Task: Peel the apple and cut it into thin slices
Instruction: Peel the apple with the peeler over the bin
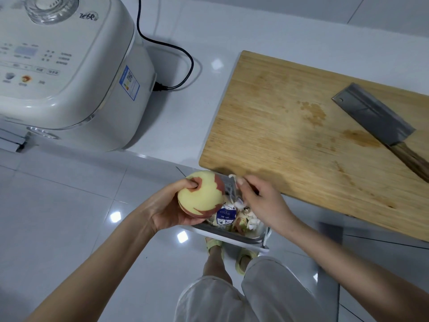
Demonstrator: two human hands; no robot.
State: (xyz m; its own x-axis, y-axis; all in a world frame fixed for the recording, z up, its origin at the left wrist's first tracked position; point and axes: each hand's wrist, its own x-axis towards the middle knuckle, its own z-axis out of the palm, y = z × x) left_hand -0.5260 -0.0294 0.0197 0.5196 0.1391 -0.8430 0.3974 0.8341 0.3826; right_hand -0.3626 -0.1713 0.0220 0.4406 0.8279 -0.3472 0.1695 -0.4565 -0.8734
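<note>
My left hand [170, 208] holds a mostly peeled apple [201, 194], pale yellow with red skin strips left on its right side and bottom. The thumb presses into its top. My right hand [261, 201] grips a peeler [231, 189], whose blade sits against the apple's right side. Both hands hover over a waste bin [232, 235] on the floor below the counter edge. A wooden cutting board [290, 126] lies on the counter, with a cleaver [373, 115] resting on its right part.
A white rice cooker [67, 66] stands at the left of the white counter, its black cord [185, 59] looping toward the board. The bin holds scraps and a carton. My feet in sandals stand on the tiled floor below.
</note>
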